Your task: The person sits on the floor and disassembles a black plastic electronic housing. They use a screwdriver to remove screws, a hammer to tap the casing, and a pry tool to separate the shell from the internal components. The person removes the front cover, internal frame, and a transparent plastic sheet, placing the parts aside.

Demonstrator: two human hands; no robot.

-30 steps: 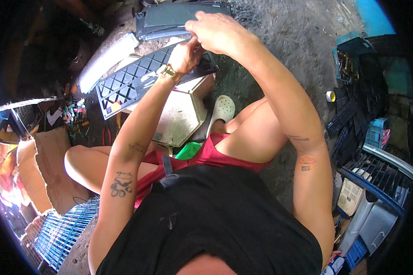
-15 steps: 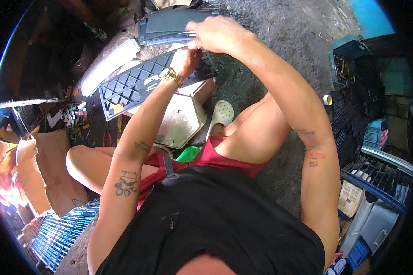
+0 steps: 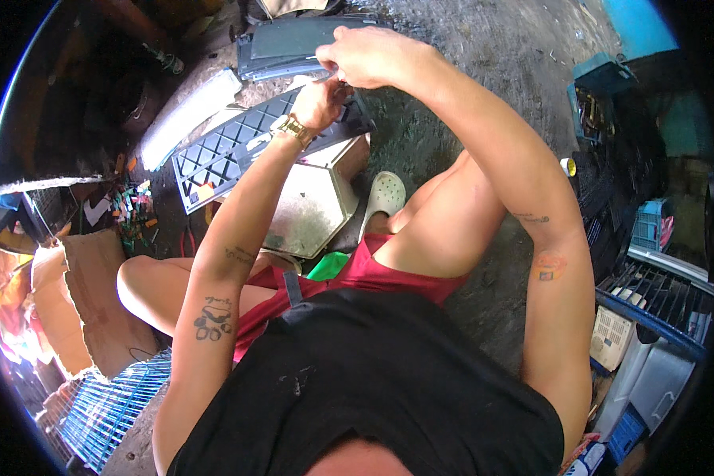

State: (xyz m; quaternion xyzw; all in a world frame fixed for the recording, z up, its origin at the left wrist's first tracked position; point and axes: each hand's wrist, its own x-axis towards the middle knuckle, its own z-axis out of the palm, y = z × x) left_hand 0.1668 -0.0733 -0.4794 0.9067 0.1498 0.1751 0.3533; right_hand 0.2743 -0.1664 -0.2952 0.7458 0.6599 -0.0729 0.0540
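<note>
Two bare hands meet over the right end of a black latticed panel (image 3: 238, 141), which lies aslant across a pale, grimy hexagonal box (image 3: 313, 202) by the person's feet. Compared with half a second ago, the right hand (image 3: 373, 59) has gone from blurred to sharper, its fingertips shifting only a little, while the panel lies nearly where it did; I judge that the work is small finger movement at one spot, with the panel steady. The right hand's fingers are bent in close together just beyond the left hand (image 3: 319, 105), whose fingers are curled by the panel's edge; whether either clamps anything, I cannot tell. Beyond the hands lie dark flat panels (image 3: 293, 40), with a whitish strip (image 3: 186, 115) to the left and red-handled pliers (image 3: 187, 240) nearer the knee.
</note>
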